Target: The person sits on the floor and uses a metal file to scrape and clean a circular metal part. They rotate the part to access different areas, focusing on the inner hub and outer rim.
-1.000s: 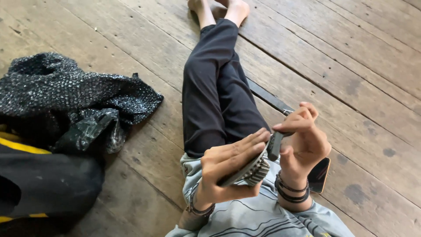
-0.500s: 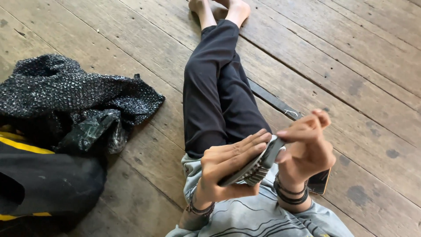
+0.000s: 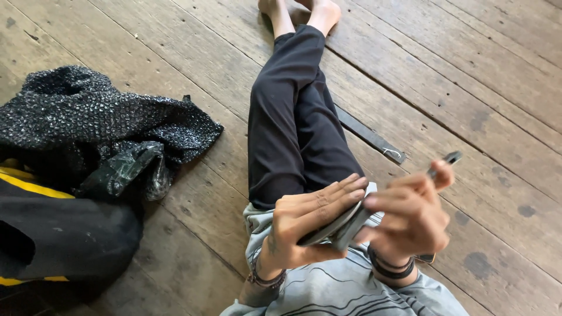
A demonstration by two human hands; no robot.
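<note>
Left hand (image 3: pixel 313 225): closed round a flat dark device (image 3: pixel 333 228) with a pale edge, fingers laid across its top face, thumb beneath. The device sits over the lap, above the grey striped shirt (image 3: pixel 345 289).

Right hand (image 3: pixel 410 219): pinching a small dark part (image 3: pixel 448 159) between fingertips, raised just off the right end of the device; lower fingers touch that end. What the part is cannot be told; it is blurred.

Legs (image 3: pixel 293 129): in black trousers, stretched out on the floor (image 3: pixel 146 47) of worn planks.

Strap (image 3: pixel 369 134): dark, flat, lying on the floor just right of the legs, small metal loop at its near end.

Bag (image 3: pixel 52 234): black with yellow trim, far left; black bubble wrap (image 3: pixel 99 123) heaped upon it.

Handling note, as judgement: keep the left grip steady and level so the device does not twist. Hold the small part by its edges, with light pressure, moving in line with the device's end. Work low over the lap, so a slip lands on cloth and not between planks.
</note>
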